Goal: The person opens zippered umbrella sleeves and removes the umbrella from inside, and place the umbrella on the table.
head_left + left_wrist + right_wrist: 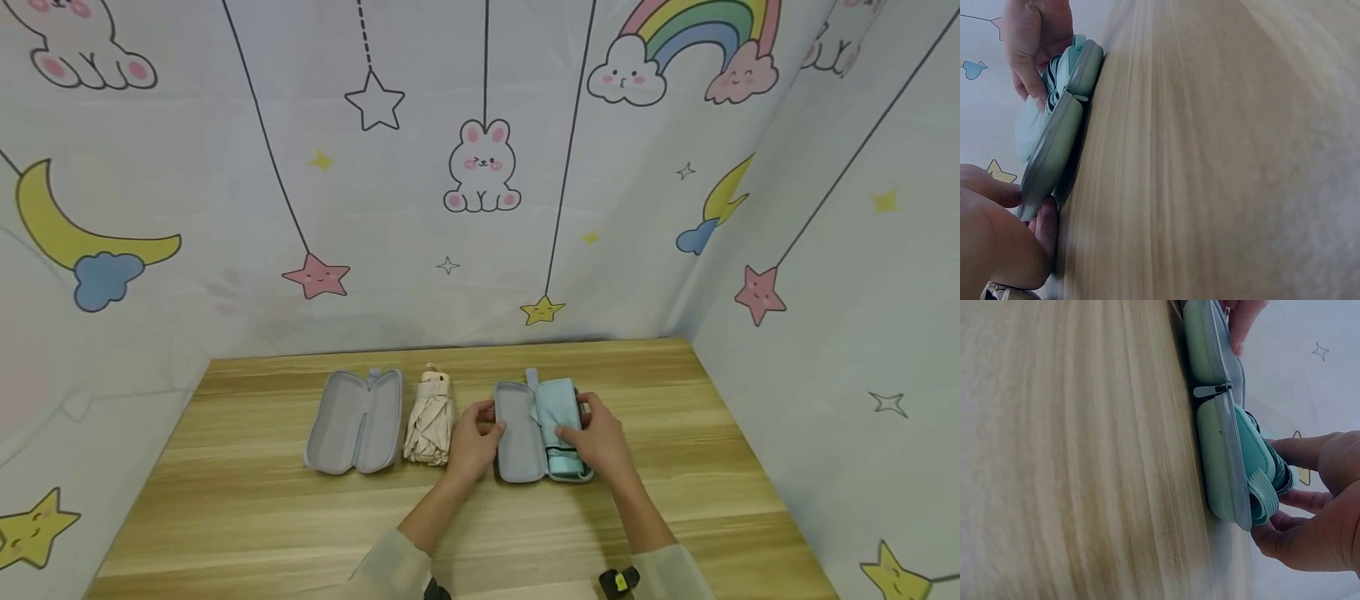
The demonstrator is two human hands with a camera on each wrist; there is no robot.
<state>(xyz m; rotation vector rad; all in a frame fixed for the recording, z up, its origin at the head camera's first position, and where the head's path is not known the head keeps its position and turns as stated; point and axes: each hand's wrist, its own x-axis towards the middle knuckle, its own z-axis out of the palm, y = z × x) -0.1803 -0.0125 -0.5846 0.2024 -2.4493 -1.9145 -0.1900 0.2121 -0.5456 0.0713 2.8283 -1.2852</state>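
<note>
An open zip case (pixel 519 446), grey inside and pale green outside, lies on the table. A light-blue folded umbrella (pixel 557 404) sits in its right half, with a wrist strap (pixel 1264 497) showing at the near end. My left hand (pixel 474 442) grips the case's left half by its outer edge, thumb on top and fingers underneath in the left wrist view. My right hand (pixel 603 437) holds the umbrella at the right side, thumb across its top and fingers along the outer edge. Whether those fingers also hold the case rim is hidden.
A cream folded umbrella (pixel 430 425) lies just left of my left hand. Further left, a second grey case (pixel 330 429) lies open. The wooden table (pixel 247 517) meets a printed cloth backdrop (pixel 405 308) behind and at the sides.
</note>
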